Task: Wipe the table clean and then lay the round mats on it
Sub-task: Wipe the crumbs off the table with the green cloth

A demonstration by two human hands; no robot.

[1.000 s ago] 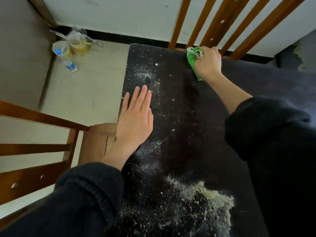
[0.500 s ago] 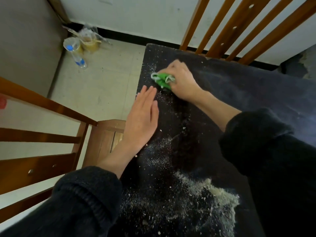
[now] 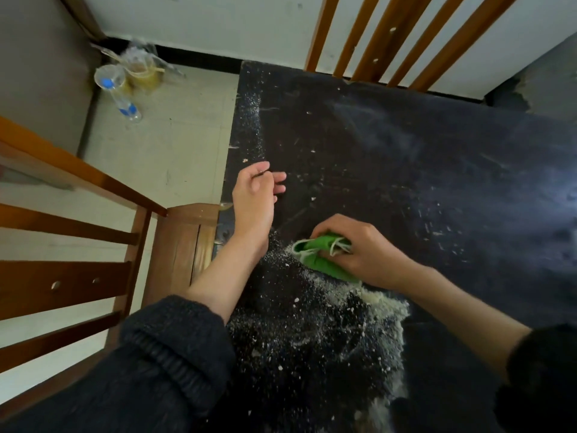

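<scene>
We are in the wiping step, and by the look of it not near its end: the dark table carries faint pale smears across its far half and a scatter of white specks toward its left edge, while the near part holds a thick drift of pale powder with loose grains spread around it. Two wooden chairs stand by, one to the left with its seat tucked against the table edge, another's slats rising past the far edge. Our right hand grips the green cloth, fingers curled over the bunched fabric and pressing it onto the tabletop right at the top of the drift. Our left hand is at the left edge of the table, fingers loosely curled and holding nothing; whether it touches the surface we cannot tell. No round mats show anywhere, so we judge laying them lies well ahead. The next move, as we read it, calls for keeping the cloth flat and gathering the powder into one heap without flinging grains off the near edge, perhaps with the left hand cupped to catch
</scene>
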